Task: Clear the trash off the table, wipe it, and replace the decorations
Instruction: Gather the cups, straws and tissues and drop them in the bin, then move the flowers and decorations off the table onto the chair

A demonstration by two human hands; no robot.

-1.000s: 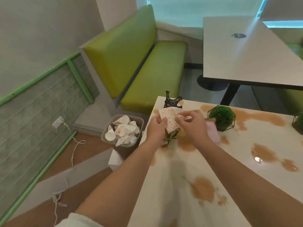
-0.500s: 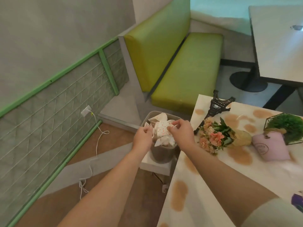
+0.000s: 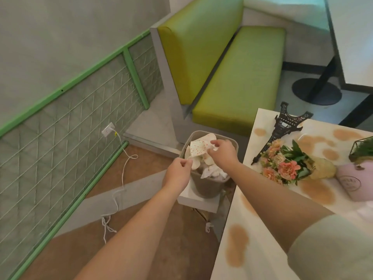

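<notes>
A white paper with red dots (image 3: 198,148) lies at the top of a grey trash bin (image 3: 205,186) stuffed with crumpled white paper. My left hand (image 3: 177,172) pinches the paper's near-left corner. My right hand (image 3: 223,153) pinches its right edge, just above the bin's rim. The bin stands on a small white stand beside the table (image 3: 260,257), whose pale top carries several brown spill stains (image 3: 236,246). A black tower model (image 3: 280,130), a pink-and-orange flower bunch (image 3: 286,166), a pink pot (image 3: 352,182) and a wire-framed green plant (image 3: 363,150) lie at the table's far end.
A green bench (image 3: 238,77) stands behind the bin. A white cable (image 3: 121,178) runs from a wall socket across the brown floor on the left. Another white table on a black pedestal (image 3: 316,91) is at the back right.
Both hands carried the dotted paper from above the table to the left, over the bin. They have since drawn slightly apart, and the paper has spread across the bin's top.
</notes>
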